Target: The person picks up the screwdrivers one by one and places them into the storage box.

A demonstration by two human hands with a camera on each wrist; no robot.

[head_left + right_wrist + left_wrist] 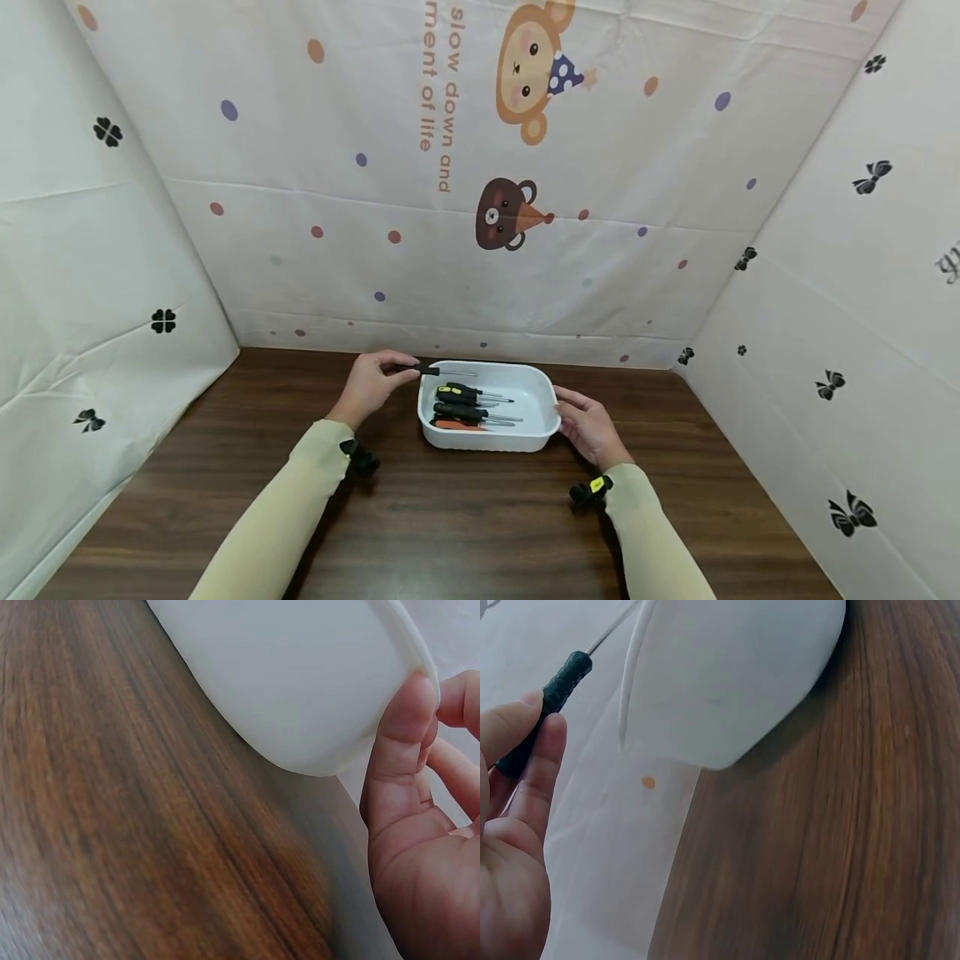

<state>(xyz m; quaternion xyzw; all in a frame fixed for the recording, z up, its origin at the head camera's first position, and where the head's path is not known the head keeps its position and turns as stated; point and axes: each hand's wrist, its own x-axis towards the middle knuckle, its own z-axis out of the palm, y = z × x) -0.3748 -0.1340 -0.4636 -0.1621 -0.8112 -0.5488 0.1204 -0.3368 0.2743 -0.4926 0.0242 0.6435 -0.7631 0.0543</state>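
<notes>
My left hand [371,385] pinches a dark-handled screwdriver [568,675] between thumb and fingers. Its thin metal shaft points right, over the left back corner of a white plastic tray [487,440]. Several screwdrivers lie side by side in the tray's left half, shafts to the right. Among them are black-handled screwdrivers [459,412], some with yellow marks, and an orange-handled screwdriver [455,425] nearest the front. At the tray's right end, my right hand [590,423] holds the rim, the thumb [407,712] on the outer wall and fingers partly hidden behind it.
The tray stands on a dark wood-grain table [450,517] close to its back edge. A patterned white cloth [420,250] rises behind, with similar cloth walls on the left and right. Small black devices are strapped to both wrists.
</notes>
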